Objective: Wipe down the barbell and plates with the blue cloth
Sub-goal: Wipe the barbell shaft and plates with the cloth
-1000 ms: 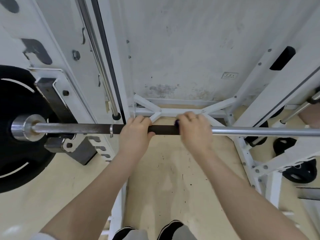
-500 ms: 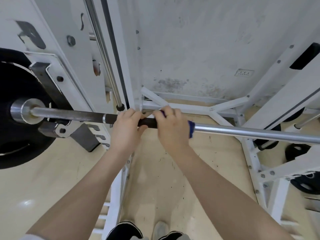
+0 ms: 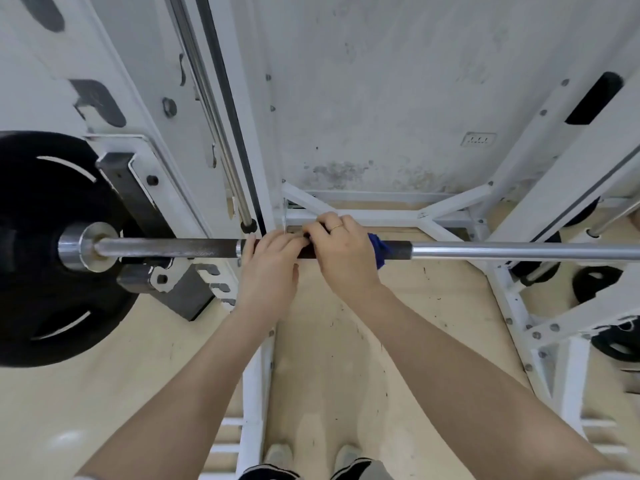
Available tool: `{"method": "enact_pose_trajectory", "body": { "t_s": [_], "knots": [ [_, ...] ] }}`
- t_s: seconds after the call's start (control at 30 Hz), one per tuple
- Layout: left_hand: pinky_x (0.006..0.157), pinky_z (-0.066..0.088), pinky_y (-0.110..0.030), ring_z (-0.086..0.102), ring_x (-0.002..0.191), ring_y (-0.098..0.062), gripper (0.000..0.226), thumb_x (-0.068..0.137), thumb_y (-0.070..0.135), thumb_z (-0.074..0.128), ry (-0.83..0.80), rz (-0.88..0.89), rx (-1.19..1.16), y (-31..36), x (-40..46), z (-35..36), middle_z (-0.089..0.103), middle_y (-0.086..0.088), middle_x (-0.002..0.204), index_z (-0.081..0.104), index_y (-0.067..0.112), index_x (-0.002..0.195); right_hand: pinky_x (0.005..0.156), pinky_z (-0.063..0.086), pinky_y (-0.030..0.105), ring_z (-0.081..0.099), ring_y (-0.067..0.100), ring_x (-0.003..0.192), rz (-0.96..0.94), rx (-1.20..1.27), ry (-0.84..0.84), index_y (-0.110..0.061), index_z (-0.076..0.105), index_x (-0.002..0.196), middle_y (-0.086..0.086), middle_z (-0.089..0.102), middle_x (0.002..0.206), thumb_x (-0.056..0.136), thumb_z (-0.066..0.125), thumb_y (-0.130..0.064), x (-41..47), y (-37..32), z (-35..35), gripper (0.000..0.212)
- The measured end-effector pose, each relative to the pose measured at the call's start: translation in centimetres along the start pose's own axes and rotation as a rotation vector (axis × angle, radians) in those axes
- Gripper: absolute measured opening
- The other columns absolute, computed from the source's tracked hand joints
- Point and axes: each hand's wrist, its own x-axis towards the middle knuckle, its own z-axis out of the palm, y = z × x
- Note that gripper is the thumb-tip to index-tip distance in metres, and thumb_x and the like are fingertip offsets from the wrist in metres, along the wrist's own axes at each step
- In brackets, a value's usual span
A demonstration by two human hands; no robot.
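Hands now touch: the right hand (image 3: 343, 251), wrapped around the blue cloth (image 3: 379, 249) on the barbell (image 3: 519, 250), slid up against the left hand (image 3: 268, 259), which grips the bar. That dark part looks wiped; the plates (image 3: 45, 251) still wait.

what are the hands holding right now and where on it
Left hand grips the barbell on its dark knurled section; right hand holds the blue cloth wrapped around it alongside.

One barbell (image 3: 502, 252); one blue cloth (image 3: 380, 249) on it; two hands on it; one black plate (image 3: 45, 251) at its left end; three smaller plates right of it.
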Motion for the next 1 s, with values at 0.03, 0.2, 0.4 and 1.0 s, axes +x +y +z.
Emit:
{"method": "enact_pose_trajectory", "body": {
  "t_s": [0.03, 0.2, 0.4, 1.0],
  "knots": [
    [0.103, 0.034, -0.046, 0.053, 0.114, -0.026, 0.047, 0.074, -0.006, 0.059, -0.001, 0.008, 0.014, -0.9, -0.7, -0.5, 0.063, -0.002, 0.116, 0.059, 0.013, 0.118, 0.054, 0.043, 0.03, 0.052, 0.024, 0.065, -0.036, 0.02, -0.07, -0.016, 0.067, 0.083, 0.004, 0.064, 0.084, 0.071, 0.062, -0.003, 0.1, 0.2, -0.3, 0.019],
    [0.095, 0.04, -0.048, 0.051, 0.113, -0.034, 0.05, 0.077, -0.007, 0.061, 0.071, -0.058, 0.077, -5.7, -2.5, -2.7, 0.061, -0.01, 0.12, 0.055, 0.009, 0.124, 0.068, 0.042, 0.036, 0.051, 0.031, 0.088, 0.266, -0.121, -0.323, -0.019, 0.062, 0.107, 0.007, 0.06, 0.104, 0.081, 0.058, -0.005, -1.4, 3.9, -2.4, 0.029],
    [0.097, 0.032, -0.044, 0.039, 0.121, -0.032, 0.063, 0.081, -0.011, 0.046, -0.002, -0.115, 0.213, -9.6, -1.9, -5.4, 0.054, -0.006, 0.129, 0.042, 0.018, 0.136, 0.06, 0.045, 0.029, 0.059, 0.028, 0.067, 0.146, 0.011, -0.182, -0.012, 0.067, 0.085, 0.007, 0.065, 0.082, 0.068, 0.045, -0.006, 1.8, -6.9, 1.4, 0.028],
    [0.051, 0.039, -0.028, 0.059, 0.065, -0.025, 0.019, 0.068, 0.01, 0.074, 0.116, 0.087, 0.134, -14.1, -0.7, -4.9, 0.064, -0.003, 0.071, 0.063, 0.011, 0.084, 0.045, 0.036, 0.025, 0.055, 0.029, 0.052, 0.048, 0.002, -0.33, -0.015, 0.068, 0.093, 0.01, 0.065, 0.083, 0.058, 0.078, -0.004, 4.6, -13.2, 3.1, 0.037]
  ]
}}
